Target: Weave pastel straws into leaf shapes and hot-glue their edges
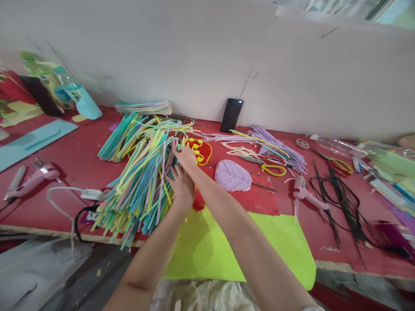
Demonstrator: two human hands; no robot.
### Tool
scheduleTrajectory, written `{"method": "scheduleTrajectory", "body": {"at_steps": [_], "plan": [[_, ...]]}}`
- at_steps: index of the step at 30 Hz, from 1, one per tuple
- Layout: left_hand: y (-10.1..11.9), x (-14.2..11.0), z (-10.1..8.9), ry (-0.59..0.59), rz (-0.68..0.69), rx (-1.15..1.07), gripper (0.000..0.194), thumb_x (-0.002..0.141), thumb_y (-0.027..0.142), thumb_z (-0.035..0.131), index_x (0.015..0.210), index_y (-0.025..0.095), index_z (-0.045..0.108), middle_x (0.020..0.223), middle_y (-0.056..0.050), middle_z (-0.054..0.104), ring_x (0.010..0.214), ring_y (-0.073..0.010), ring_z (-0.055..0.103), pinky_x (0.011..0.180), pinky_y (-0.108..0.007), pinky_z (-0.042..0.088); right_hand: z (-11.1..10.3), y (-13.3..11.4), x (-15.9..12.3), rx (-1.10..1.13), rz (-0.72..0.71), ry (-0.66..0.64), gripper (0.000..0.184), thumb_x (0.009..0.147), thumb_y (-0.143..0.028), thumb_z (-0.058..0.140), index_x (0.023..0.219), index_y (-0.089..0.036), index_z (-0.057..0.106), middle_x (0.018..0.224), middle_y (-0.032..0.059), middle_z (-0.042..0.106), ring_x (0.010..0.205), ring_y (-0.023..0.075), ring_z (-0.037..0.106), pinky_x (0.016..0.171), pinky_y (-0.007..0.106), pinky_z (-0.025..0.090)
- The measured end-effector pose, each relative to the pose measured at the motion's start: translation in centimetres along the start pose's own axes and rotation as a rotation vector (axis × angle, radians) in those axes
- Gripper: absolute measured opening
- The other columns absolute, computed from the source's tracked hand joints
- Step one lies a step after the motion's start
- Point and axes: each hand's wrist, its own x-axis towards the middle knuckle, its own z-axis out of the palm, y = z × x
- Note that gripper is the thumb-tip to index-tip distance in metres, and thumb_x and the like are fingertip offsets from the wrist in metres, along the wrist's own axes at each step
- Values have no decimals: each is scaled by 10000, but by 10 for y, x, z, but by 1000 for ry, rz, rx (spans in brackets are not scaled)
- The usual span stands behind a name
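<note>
A big pile of pastel pipe cleaners in blue, yellow, green and pink spreads over the left part of the red table. My left hand rests against its right side, fingers apart among the stems. Just above it, my right hand is bent into the same stems with thumb and fingers together on a pipe cleaner; the fingertips are partly hidden. A yellow-edged red piece lies right behind my hands. To their right is a lilac leaf made of pipe cleaners, with a dark stem.
A lime-green sheet covers the front edge. Pink glue guns lie at left and right, with cables nearby. Yellow-handled scissors sit near lilac pipe cleaners. A phone leans on the wall. Bottles stand far left.
</note>
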Motion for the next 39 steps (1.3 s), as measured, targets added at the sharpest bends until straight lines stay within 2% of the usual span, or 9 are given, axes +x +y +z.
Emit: {"method": "scheduleTrajectory", "body": {"at_steps": [8,12,17,22,26,30,33,36,39], "plan": [[0,1,0,60,-71,-29,524,899,177,314,1402,40,374,1515,-261,250,1383,-411,272,1029,-622,333,3,5,5,128,36,66,153,820,-246,532,746,-179,647,816,46,694,797,190,638,747,285,465],[0,1,1,55,-89,-31,543,895,227,373,1389,1,370,1499,-293,260,1347,-418,332,1036,-604,330,-8,5,8,212,11,182,168,866,-261,485,855,-166,623,898,51,692,845,166,631,763,255,457],[0,0,4,92,-88,-28,535,910,227,327,1401,17,364,1485,-293,293,1334,-410,357,1019,-599,351,-45,17,14,305,-30,367,233,933,-319,382,965,-168,557,990,72,671,872,138,614,790,244,454],[0,2,3,67,-95,-46,537,897,217,341,1399,31,368,1488,-288,292,1340,-401,358,1013,-618,354,-106,53,11,523,-114,666,185,896,-358,464,861,-192,536,788,17,628,702,114,591,650,229,461],[0,5,4,39,-111,-65,546,903,241,359,1406,29,352,1488,-285,292,1362,-401,326,1026,-619,340,-158,86,-17,719,-109,865,144,856,-331,536,791,-208,501,582,-64,502,466,72,446,460,198,375],[-1,7,0,20,-121,-92,545,908,266,375,1399,31,353,1498,-286,268,1383,-400,291,1045,-624,312,-188,116,-68,788,-85,947,106,874,-316,489,819,-234,449,628,-38,580,490,79,513,419,192,360],[0,3,-9,73,-38,-107,510,899,245,395,1367,43,395,1524,-269,219,1421,-395,199,1083,-635,241,-194,135,-108,830,-70,958,167,843,-360,531,789,-231,439,654,-20,633,482,87,538,408,201,370],[6,-3,-17,245,129,-171,429,900,204,404,1317,118,459,1550,-196,205,1449,-344,140,1132,-605,167,-191,151,-134,927,-46,935,197,808,-380,570,795,-222,453,690,-24,671,454,79,541,405,198,372],[17,-10,-14,282,336,-392,353,923,236,419,1245,129,518,1415,-174,439,1360,-275,362,1135,-475,289,-186,165,-146,1059,4,871,231,761,-380,633,771,-211,475,704,-36,685,435,58,525,413,186,369]]}}
